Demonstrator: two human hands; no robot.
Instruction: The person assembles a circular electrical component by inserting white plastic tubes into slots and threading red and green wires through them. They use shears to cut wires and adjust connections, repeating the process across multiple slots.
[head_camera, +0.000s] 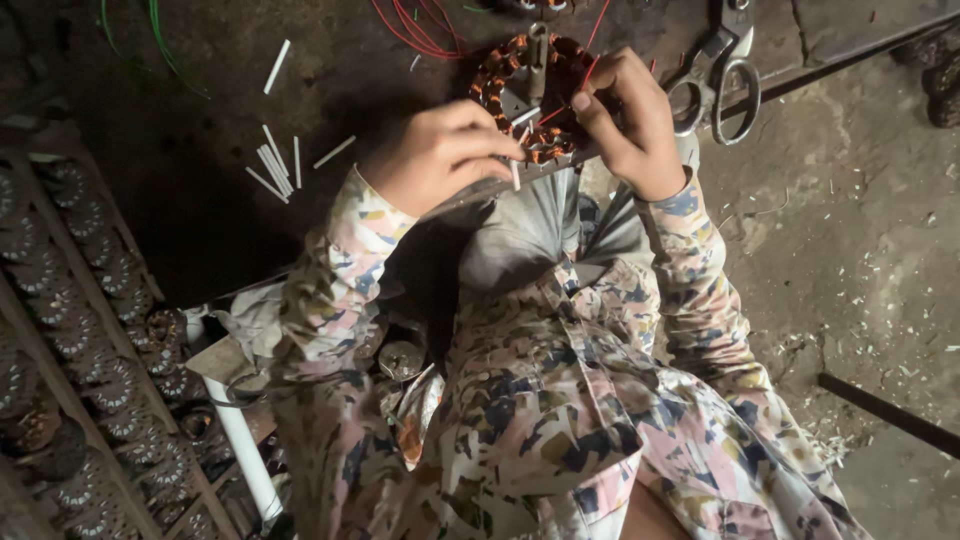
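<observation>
— What colours are showing on the round stator (530, 95) at the top of the frame?

— Its coils are glowing copper-orange around a grey metal middle, with red wires (420, 30) trailing off above it.

— And the little sticks (275, 165) at upper left?

— White, lying pale against the dark brown surface (180, 120). Green wires (150, 40) are curling in the top left corner.

— The sleeves (330, 270)?

— A blotchy print: pink, cream, navy blue, with mustard and orange dabs. The scissors (725, 85) at upper right are looking dull silver-grey, and the floor (860, 230) is showing grey-brown with pale flecks.
</observation>
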